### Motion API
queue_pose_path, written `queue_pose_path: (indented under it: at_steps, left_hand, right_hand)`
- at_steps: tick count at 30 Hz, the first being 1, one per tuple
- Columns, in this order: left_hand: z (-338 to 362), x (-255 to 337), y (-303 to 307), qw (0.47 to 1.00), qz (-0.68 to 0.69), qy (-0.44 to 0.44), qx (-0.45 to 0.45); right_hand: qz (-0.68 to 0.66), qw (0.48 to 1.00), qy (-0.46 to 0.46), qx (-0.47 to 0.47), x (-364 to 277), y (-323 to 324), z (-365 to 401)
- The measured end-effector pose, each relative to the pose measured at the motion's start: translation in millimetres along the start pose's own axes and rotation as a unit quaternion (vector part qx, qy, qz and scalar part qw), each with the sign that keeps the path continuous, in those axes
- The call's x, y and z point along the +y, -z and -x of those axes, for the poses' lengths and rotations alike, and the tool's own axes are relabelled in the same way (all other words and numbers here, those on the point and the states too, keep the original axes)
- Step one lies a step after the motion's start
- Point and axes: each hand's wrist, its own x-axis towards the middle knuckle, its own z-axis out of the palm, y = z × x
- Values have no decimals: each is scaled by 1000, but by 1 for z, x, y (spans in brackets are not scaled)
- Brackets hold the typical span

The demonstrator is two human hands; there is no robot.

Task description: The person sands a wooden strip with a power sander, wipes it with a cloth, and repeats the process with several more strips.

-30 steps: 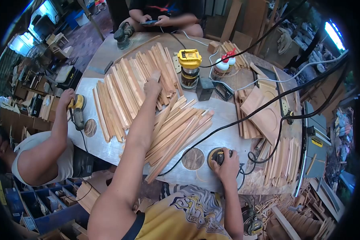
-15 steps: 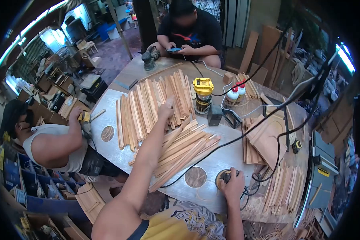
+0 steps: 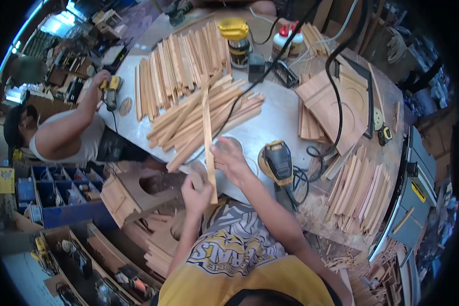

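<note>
A narrow wooden strip (image 3: 207, 127) stands up in front of me, its upper end over a loose pile of strips (image 3: 229, 104). My left hand (image 3: 195, 194) is closed around it near its lower end. My right hand (image 3: 232, 162) is beside the strip's middle, fingers spread and partly blurred; contact is hard to make out. A yellow and black sander (image 3: 276, 160) rests on the table to the right of my right hand, with its cord trailing beside it.
A row of strips (image 3: 181, 64) lies behind the pile, and another stack (image 3: 359, 188) at right. A yellow-topped router (image 3: 234, 43), glue bottles (image 3: 281, 41) and wooden panels (image 3: 331, 97) stand around. A black cable crosses above the table. At left, a co-worker (image 3: 69, 132) holds a power tool (image 3: 111, 92).
My right hand has let go of the sander and moved left to the strip. My left hand has drawn back from the far row and now holds a strip near my body. The view has tilted down.
</note>
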Motion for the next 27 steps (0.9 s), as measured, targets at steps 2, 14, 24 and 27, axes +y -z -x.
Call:
queue_pose_path:
  at_steps: [2,14,24,27]
  left_hand:
    - [60,2,-2,997,38,62,8]
    - [77,26,41,891,337,297,-73]
    - [50,0,69,795,439,237,-345]
    - [48,-32,78,837,385,247,-300]
  right_hand:
    - [-9,998,-52,-25,15,18,-6]
    - [-9,955,28,-296,30,24,24]
    - [71,967,172,-175,61,-6,22]
    - [178,966,163,-88,62,-29,36]
